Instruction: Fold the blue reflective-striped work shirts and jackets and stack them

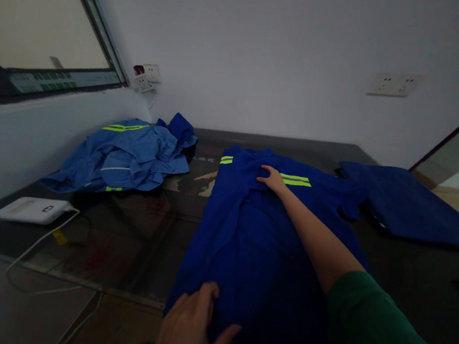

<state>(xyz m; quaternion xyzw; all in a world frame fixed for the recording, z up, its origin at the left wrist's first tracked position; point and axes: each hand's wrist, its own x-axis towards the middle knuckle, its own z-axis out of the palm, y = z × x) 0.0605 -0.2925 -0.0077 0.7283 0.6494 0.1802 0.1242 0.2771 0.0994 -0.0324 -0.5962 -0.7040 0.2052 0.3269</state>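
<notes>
A dark blue work shirt (263,236) with yellow-green reflective strips lies spread over the dark table, its collar toward the wall and its lower part at the front edge. My right hand (272,179) rests on the upper front just below the collar, thumb and fingers apart. Near the lower left of the shirt is my left hand (191,325), its fingers slightly bent over the cloth and the thumb spread away from them. Neither hand shows cloth pinched in it. The front placket runs lengthwise between the hands, with some creases.
A crumpled lighter blue work garment (132,152) lies at the back left. In front of it is a white power bank (34,210) with a cable hanging over the table edge (124,291). Folded dark blue cloth (424,208) lies at the right. Wall sockets (395,84) are behind.
</notes>
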